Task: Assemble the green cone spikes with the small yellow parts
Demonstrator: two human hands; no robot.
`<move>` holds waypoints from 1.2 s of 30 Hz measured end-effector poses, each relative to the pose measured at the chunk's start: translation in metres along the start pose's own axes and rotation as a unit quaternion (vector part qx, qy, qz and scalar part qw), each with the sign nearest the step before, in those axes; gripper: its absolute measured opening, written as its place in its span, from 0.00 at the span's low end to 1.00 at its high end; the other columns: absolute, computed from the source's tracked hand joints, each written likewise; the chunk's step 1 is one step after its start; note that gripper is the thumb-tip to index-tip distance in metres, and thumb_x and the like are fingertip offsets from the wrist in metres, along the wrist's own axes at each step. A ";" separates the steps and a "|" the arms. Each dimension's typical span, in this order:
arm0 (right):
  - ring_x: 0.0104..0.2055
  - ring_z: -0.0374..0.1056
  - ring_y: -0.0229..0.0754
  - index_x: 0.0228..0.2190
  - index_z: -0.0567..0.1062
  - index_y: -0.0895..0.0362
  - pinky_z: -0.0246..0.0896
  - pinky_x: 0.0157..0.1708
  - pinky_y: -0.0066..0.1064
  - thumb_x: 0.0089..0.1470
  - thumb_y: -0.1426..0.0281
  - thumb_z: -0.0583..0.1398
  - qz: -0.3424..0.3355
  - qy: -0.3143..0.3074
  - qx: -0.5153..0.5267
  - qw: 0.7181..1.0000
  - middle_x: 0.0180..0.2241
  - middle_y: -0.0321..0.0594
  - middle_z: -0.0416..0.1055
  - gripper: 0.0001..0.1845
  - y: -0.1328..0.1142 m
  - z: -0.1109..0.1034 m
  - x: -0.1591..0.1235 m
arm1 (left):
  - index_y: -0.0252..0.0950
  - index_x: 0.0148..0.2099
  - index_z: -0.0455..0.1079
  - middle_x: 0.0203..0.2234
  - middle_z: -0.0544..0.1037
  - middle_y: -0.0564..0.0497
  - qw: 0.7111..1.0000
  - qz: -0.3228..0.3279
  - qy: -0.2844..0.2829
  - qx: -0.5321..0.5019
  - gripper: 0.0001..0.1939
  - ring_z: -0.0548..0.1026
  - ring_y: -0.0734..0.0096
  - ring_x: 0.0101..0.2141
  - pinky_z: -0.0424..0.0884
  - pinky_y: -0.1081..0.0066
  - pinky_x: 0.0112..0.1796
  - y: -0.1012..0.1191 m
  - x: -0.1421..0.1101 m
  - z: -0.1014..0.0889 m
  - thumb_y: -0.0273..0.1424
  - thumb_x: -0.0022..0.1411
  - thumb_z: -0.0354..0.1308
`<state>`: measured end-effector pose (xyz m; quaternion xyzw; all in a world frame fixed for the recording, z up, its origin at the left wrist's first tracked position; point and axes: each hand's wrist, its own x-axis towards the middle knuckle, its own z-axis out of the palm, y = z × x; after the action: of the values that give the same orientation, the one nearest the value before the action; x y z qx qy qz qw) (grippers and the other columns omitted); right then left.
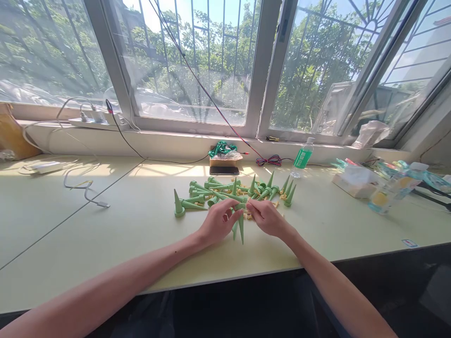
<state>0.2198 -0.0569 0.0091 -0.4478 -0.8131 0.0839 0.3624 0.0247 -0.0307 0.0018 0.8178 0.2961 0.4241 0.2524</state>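
My left hand (219,218) is curled around a green plastic watering spike (241,206), its collar showing between the fingertips. Close against that collar, the thumb and fingers of my right hand (268,218) are pinched together; whatever lies between them is too small to make out. Two green points (241,230) stick out below the hands toward me, and I cannot tell which belongs to the held piece. Just beyond lies a pile of similar green spikes (200,191), with small yellow-tan pieces (248,216) scattered among them. At the left, one spike (179,204) stands upright on its collar.
Behind the pile are a black phone (224,170) and a small box (223,163) with green material. A bottle (303,158) stands back right, near a tissue box (355,182) and plastic packaging (394,190). Cables (84,185) lie at left; the table edge is close to me.
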 end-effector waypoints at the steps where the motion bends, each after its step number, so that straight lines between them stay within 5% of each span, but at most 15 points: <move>1: 0.21 0.49 0.34 0.22 0.56 0.55 0.44 0.25 0.28 0.65 0.68 0.49 0.001 0.002 -0.002 1.000 0.18 0.30 0.54 0.19 0.000 0.000 0.000 | 0.34 0.40 0.70 0.29 0.72 0.51 1.000 0.009 -0.001 0.005 0.10 0.66 0.79 0.23 0.67 0.78 0.23 0.000 0.000 0.000 0.36 0.66 0.54; 11: 0.20 0.49 0.33 0.21 0.59 0.56 0.44 0.24 0.28 0.65 0.67 0.50 0.012 0.023 0.012 1.000 0.17 0.29 0.53 0.20 -0.002 0.000 0.001 | 0.34 0.40 0.69 0.30 0.73 0.51 0.999 0.029 0.006 0.023 0.08 0.67 0.79 0.24 0.67 0.78 0.24 -0.001 -0.001 0.001 0.35 0.65 0.55; 16: 0.21 0.57 0.33 0.38 0.69 0.55 0.53 0.24 0.25 0.63 0.67 0.55 0.010 0.035 0.065 0.997 0.22 0.30 0.64 0.06 -0.004 -0.002 0.001 | 0.35 0.39 0.68 0.27 0.71 0.53 0.999 -0.018 0.026 -0.014 0.11 0.66 0.79 0.22 0.66 0.78 0.22 0.002 0.002 -0.001 0.38 0.65 0.55; 21: 0.25 0.63 0.35 0.44 0.70 0.55 0.60 0.28 0.26 0.61 0.68 0.57 -0.017 0.032 0.053 0.998 0.28 0.35 0.70 0.09 -0.001 0.000 0.000 | 0.35 0.39 0.67 0.21 0.67 0.56 0.994 -0.074 0.023 -0.075 0.13 0.66 0.78 0.19 0.64 0.78 0.20 0.005 0.003 -0.003 0.41 0.64 0.56; 28: 0.29 0.66 0.38 0.42 0.71 0.56 0.61 0.31 0.28 0.62 0.68 0.56 -0.026 0.028 0.053 0.998 0.30 0.38 0.73 0.07 0.005 0.003 0.001 | 0.34 0.40 0.67 0.19 0.65 0.57 0.995 -0.075 0.013 -0.069 0.14 0.65 0.79 0.18 0.64 0.78 0.19 0.003 0.003 -0.003 0.41 0.64 0.55; 36: 0.25 0.57 0.35 0.30 0.69 0.57 0.53 0.28 0.27 0.66 0.68 0.51 -0.018 -0.015 0.032 0.999 0.23 0.34 0.65 0.13 0.002 0.001 0.002 | 0.35 0.41 0.68 0.21 0.68 0.56 0.998 -0.047 0.026 -0.018 0.13 0.67 0.78 0.20 0.66 0.77 0.21 -0.002 0.003 -0.002 0.41 0.65 0.55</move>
<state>0.2196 -0.0539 0.0086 -0.4201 -0.8230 0.1104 0.3661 0.0238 -0.0275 0.0033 0.7866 0.3334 0.4383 0.2792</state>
